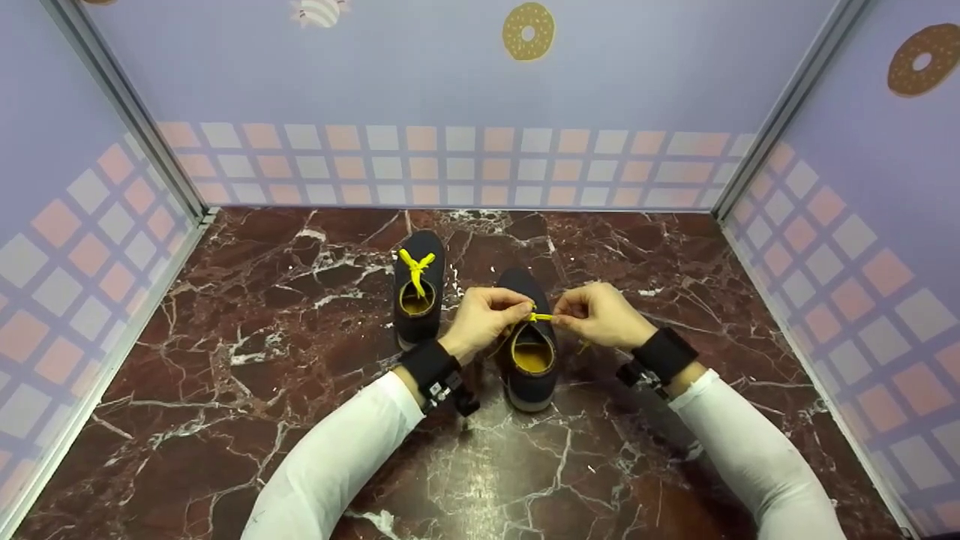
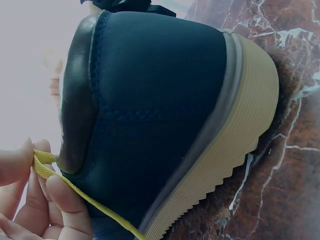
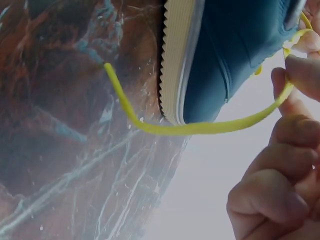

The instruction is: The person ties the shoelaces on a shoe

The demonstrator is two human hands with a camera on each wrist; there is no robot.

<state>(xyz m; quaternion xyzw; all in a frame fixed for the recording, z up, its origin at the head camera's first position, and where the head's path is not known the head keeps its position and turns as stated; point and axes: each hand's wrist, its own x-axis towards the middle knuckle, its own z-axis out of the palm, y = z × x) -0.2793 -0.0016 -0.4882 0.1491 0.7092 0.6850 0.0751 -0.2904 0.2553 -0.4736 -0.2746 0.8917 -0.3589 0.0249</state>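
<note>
A dark shoe with a yellow lining stands on the floor between both hands, its toe pointing away. My left hand pinches its yellow shoelace between thumb and fingers above the shoe's opening. A fold of lace sticks out at those fingertips in the left wrist view. From the right side, my right hand pinches a stretch of the lace with thumb and forefinger. Below that pinch the lace's free end hangs in a curve, as the right wrist view shows. The knot area is partly covered by fingers.
To the left stands a second dark shoe, its yellow lace tied in a bow. Both shoes are on a reddish-brown marbled floor. Printed panels enclose the back and both sides.
</note>
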